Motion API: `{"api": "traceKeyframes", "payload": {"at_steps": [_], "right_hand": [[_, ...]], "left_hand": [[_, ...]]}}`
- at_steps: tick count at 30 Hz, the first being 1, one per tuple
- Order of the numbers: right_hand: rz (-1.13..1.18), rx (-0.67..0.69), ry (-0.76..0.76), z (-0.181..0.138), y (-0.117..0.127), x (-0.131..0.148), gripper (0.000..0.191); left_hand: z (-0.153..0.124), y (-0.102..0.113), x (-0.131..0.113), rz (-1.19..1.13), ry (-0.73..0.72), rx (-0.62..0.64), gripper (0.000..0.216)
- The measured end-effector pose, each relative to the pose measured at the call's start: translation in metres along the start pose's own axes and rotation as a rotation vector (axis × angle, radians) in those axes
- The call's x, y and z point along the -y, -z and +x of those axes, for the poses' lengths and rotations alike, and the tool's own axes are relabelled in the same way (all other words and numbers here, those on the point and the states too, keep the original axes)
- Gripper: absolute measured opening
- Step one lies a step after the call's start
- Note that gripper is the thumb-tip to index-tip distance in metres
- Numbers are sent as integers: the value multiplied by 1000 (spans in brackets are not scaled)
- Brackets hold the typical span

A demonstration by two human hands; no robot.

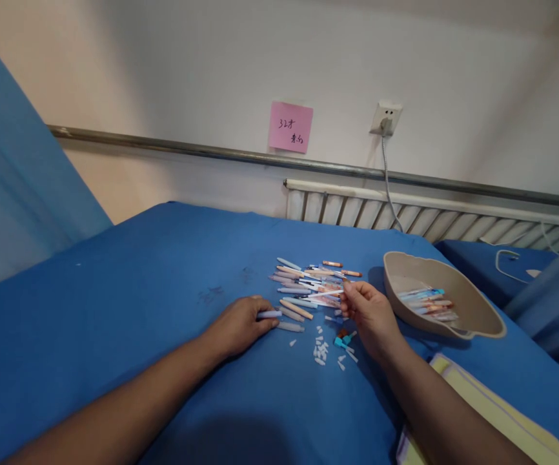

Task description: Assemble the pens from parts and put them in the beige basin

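My left hand (238, 325) rests on the blue cloth with its fingers closed round a pale lilac pen barrel (270, 314). My right hand (369, 315) pinches a thin white pen refill (325, 294), held level over a heap of loose pen parts (306, 284). Small white and teal caps and tips (330, 349) lie scattered just in front of both hands. A beige oval bowl (477, 310) to the right holds several assembled pens (429, 303).
The blue cloth covers the table (139, 303). A yellow cloth or pad (497, 413) lies at the near right edge. Behind stand a wall with a rail, a radiator (405, 216), a pink note (290, 126) and a socket with a cable (386, 117).
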State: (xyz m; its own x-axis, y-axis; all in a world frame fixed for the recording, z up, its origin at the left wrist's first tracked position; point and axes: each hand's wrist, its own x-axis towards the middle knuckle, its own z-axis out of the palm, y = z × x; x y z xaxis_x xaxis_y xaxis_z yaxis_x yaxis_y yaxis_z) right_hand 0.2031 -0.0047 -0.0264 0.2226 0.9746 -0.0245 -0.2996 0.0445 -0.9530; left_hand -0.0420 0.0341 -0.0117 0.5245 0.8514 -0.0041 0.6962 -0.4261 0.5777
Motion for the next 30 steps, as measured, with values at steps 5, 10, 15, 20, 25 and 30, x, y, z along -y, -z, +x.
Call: {"api": "traceKeyframes", "payload": {"at_steps": [5,10,15,20,25,30], "right_hand": [[-27,12,2,-2,-3,-2,34],[-66,23,15,-1,-2,-7,33],[-154,25,-33,-5,-3,-9,34],[-178,42,-60,-7,-6,-7,38],[-142,12,-37,-7,-6,-7,37],[-107,18,21,-8,-8,-6,34]], "left_hand": [[-2,-1,-1,-10,34,24,17],[-6,-1,-5,6,47,67,15],[-7,-1,-6,7,115,72,18],[-4,-3,0,-170,158,34,24],[-2,-5,-3,-526,218,-35,29],[-4,-7,-9,-762,323,-24,34]]}}
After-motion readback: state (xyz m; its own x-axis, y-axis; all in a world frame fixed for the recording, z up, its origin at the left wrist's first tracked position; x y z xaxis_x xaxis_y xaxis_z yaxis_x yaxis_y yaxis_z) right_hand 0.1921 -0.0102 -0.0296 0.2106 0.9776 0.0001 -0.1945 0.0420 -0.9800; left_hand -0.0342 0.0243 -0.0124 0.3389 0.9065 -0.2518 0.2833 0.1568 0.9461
